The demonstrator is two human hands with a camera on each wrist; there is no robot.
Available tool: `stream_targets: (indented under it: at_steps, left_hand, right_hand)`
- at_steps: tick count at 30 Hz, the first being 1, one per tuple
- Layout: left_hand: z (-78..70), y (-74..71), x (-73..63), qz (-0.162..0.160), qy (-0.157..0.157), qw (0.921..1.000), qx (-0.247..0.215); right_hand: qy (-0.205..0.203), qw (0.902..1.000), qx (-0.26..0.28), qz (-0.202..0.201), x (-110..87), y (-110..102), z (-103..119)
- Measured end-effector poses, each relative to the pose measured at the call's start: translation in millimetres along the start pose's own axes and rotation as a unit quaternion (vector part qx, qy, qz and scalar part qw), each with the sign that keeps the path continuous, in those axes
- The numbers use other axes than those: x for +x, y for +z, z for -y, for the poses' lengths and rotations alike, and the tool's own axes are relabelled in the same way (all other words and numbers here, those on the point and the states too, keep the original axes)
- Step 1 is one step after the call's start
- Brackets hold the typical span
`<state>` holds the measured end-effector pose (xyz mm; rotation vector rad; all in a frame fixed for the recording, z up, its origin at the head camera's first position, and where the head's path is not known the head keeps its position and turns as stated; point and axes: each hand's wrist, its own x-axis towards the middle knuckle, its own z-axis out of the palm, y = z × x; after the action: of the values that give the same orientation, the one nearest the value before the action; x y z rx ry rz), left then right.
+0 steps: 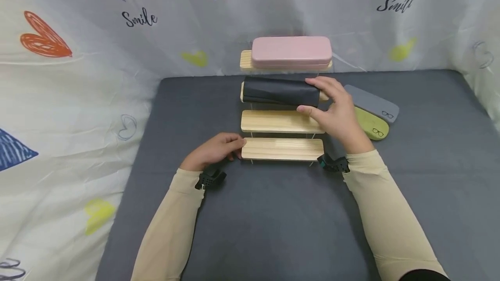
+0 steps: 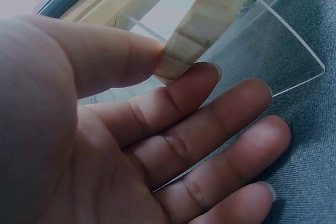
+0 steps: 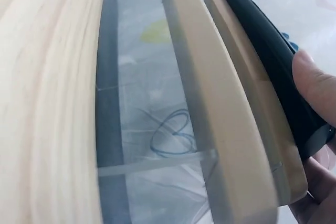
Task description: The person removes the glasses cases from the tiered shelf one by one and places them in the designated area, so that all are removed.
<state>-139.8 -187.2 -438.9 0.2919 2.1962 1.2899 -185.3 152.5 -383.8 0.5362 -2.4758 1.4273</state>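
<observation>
The step in hand looks like settling the black oblong case on the second-highest pale wooden board of the stepped wood-and-clear-plastic stand; it lies lengthwise there, its right end clamped between thumb and fingers of the right hand. The left hand pinches the left end of the lowest pale wooden board; the next move probably calls for squaring the case, then loosening the right hand while the left steadies the stand
</observation>
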Motion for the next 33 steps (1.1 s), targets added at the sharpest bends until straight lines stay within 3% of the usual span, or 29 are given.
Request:
stream_targets:
  at_steps: [5,28,33]
  left_hand:
    - [-2.4,-1.2,-0.7,-0.010,-0.005,0.9999,0.001]
    - [-2.2,1.0,1.3,0.001,0.004,1.0000,0.004]
    - [-2.1,1.1,1.4,0.003,0.000,1.0000,0.002]
  right_hand:
    - [-0.005,1.0000,0.006,0.002,1.8,0.2,0.2]
    - [-0.017,0.9994,-0.005,-0.030,-13.5,-7.5,0.6]
    - [0.000,0.9995,-0.016,-0.029,-16.3,-12.7,-0.7]
